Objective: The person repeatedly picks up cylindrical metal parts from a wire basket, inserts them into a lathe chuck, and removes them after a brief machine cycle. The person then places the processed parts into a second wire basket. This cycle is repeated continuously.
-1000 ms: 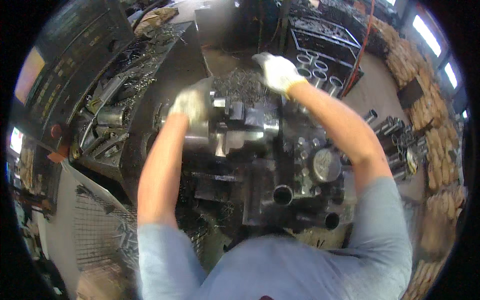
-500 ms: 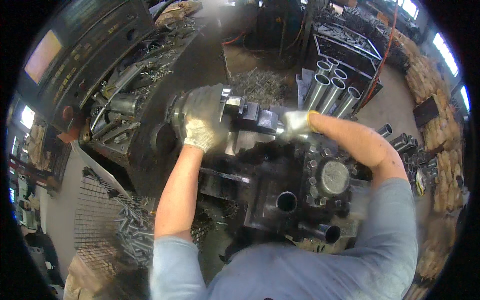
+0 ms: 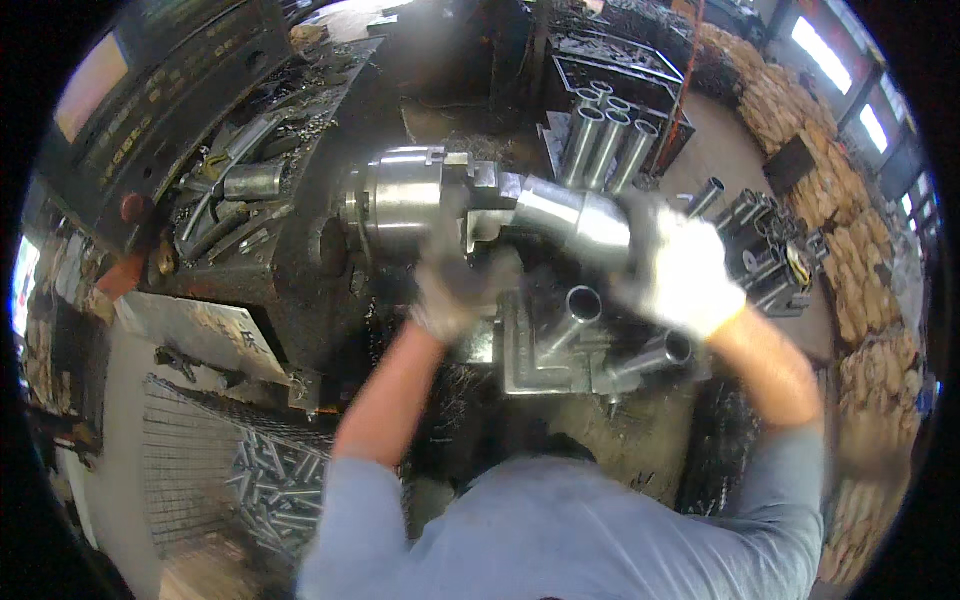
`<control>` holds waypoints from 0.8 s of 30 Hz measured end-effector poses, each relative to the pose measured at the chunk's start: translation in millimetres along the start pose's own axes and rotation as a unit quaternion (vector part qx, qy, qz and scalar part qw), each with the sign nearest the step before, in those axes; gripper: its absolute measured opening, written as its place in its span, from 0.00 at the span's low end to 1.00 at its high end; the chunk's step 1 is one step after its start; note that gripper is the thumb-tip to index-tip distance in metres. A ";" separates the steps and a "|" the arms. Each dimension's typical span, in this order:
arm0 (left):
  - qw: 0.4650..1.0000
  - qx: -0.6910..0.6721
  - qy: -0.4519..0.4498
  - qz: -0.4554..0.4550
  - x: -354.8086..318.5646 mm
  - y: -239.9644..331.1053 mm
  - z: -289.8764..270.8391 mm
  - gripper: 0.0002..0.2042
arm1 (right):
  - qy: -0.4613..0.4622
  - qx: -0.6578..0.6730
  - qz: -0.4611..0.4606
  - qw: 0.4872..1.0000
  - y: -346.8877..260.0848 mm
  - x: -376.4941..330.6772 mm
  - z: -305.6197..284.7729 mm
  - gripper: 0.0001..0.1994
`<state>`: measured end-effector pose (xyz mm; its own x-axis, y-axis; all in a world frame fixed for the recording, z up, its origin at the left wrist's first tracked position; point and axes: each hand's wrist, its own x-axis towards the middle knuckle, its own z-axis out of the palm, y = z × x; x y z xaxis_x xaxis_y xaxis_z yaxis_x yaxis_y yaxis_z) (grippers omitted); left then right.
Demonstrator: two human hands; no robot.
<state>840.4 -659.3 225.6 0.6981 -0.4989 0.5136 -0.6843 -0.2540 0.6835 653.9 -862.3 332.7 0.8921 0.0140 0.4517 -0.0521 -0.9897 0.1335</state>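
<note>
My left hand (image 3: 455, 275), in a whitish glove with dark fingers, is smeared by motion just below the jaws (image 3: 487, 190) of a shiny lathe chuck (image 3: 403, 195). Its thumb and fingers stand apart with nothing seen between them. In my right hand (image 3: 685, 265), also gloved, is a short, shiny metal tube (image 3: 580, 220). The tube slants down to the right, its left end at the chuck jaws. Whether that end sits inside the jaws cannot be made out. My right fingers wrap the tube's right end and are partly blurred.
Several upright tubes (image 3: 605, 145) stand behind, with more tubes (image 3: 765, 240) at the right. Below the hands are a dark machine carriage (image 3: 525, 375) and an open pipe end (image 3: 583, 303). A wire basket (image 3: 185, 480) with small metal pieces is lower left. Stacked sacks (image 3: 860, 240) line the right.
My left hand has come off the chuck, downward and to the right. My right hand has moved right and down and now grips a metal tube. The whole view has shifted.
</note>
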 end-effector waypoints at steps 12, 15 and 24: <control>0.661 -0.537 -0.049 -0.522 -212.0 -32.7 103.8 0.25 | -0.451 0.535 0.282 0.657 -67.6 -180.5 169.1 0.37; 0.517 -0.681 0.012 -0.518 -219.2 -27.6 101.2 0.32 | -0.396 0.556 0.199 0.703 -65.9 -200.9 202.4 0.26; 0.825 -0.424 -0.119 -0.354 -212.7 15.3 72.1 0.35 | -0.228 0.422 0.174 0.860 -2.1 -219.2 48.8 0.21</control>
<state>666.2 -616.9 89.3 0.7288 -0.6491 -0.2182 0.3422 0.0692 0.9371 480.4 -870.2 190.3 0.9818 -0.1701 -0.0841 -0.1785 -0.6772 -0.7139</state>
